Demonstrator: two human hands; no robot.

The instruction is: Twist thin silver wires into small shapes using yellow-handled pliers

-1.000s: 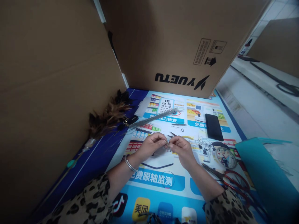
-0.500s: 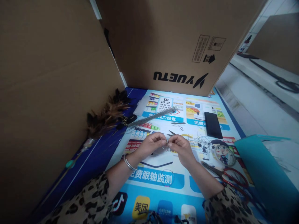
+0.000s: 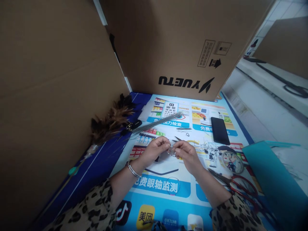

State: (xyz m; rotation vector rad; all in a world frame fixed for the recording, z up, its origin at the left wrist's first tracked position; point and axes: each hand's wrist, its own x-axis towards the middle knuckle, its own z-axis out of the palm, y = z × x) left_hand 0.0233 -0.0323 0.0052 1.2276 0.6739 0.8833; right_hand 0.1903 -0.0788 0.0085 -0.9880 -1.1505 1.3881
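My left hand [image 3: 156, 150] and my right hand [image 3: 186, 154] meet fingertip to fingertip over a printed poster mat [image 3: 168, 189]. Both pinch one small, pale, wiry piece [image 3: 171, 150] between them; it is too small to name. A silver bangle [image 3: 133, 170] sits on my left wrist. Leopard-print sleeves cover both forearms. A bundle of thin metal wires [image 3: 158, 122] lies just beyond my hands.
Tall cardboard walls stand at the left and back, one printed YUETU [image 3: 186, 84]. A brown feather duster [image 3: 108, 123] lies at the left. A black phone [image 3: 219, 130], red-handled scissors [image 3: 240, 187] and a teal folder [image 3: 274, 183] lie to the right.
The hands stay pinched together on the small piece, with only slight finger shifts. The view has wobbled a little.
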